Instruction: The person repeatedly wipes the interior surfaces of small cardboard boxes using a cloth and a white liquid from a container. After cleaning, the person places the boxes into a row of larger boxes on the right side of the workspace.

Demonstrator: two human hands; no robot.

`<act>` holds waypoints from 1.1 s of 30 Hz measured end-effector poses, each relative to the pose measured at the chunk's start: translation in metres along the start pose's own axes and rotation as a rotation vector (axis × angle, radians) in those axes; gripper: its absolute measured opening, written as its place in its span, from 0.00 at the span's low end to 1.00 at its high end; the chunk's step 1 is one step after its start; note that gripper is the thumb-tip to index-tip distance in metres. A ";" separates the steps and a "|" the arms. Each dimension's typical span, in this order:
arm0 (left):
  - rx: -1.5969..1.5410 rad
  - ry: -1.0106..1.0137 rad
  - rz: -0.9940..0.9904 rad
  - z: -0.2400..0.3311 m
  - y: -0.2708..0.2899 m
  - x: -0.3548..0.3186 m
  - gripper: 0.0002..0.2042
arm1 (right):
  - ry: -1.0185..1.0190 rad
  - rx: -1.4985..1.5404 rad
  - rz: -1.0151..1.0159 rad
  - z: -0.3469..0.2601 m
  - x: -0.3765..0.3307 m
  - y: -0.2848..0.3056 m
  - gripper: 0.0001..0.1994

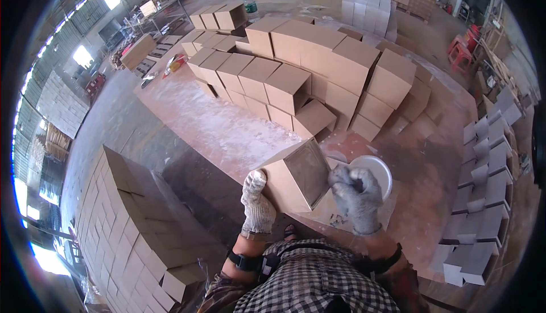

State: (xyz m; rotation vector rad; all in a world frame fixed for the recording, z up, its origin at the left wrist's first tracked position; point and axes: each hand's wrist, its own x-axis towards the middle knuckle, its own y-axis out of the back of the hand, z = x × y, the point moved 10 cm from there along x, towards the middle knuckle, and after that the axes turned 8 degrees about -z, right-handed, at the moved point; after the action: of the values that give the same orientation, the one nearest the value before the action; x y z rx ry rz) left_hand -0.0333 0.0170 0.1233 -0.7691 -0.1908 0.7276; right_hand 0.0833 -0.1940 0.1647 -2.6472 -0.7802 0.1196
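A tan cardboard box (280, 181) stands tilted in front of me, with its darker grey end facing right. My left hand (257, 204), in a whitish knit glove, grips the box by its left side. Close to the grey end is my right hand (358, 196), in a greyer, dirtier glove, with its fingers curled closed. Whether it holds something small I cannot make out. Just behind my right hand a round white container (388, 177) shows its rim; the hand partly hides its inside.
Stacked tan boxes (310, 45) spread across a reddish, white-dusted table (227, 128) ahead. A tall box stack (122, 222) rises at my left. Grey box pieces (478, 199) stand in rows at the right. A plastic bottle (249, 1) and red stools (463, 48) are farther back.
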 end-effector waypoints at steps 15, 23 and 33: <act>0.080 0.044 0.081 0.012 0.006 0.013 0.10 | 0.052 0.253 0.245 -0.018 -0.031 0.001 0.07; 0.129 0.015 0.043 0.003 -0.008 0.020 0.10 | 0.009 -0.175 0.214 0.003 -0.028 -0.008 0.11; 0.966 -0.220 -0.305 0.018 -0.043 0.035 0.12 | -0.019 0.095 0.206 -0.028 -0.021 -0.003 0.11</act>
State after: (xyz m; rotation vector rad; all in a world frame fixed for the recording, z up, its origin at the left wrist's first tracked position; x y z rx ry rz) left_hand 0.0080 0.0295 0.1624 0.2603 -0.1272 0.5206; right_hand 0.0693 -0.2125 0.1913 -2.6323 -0.4927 0.2308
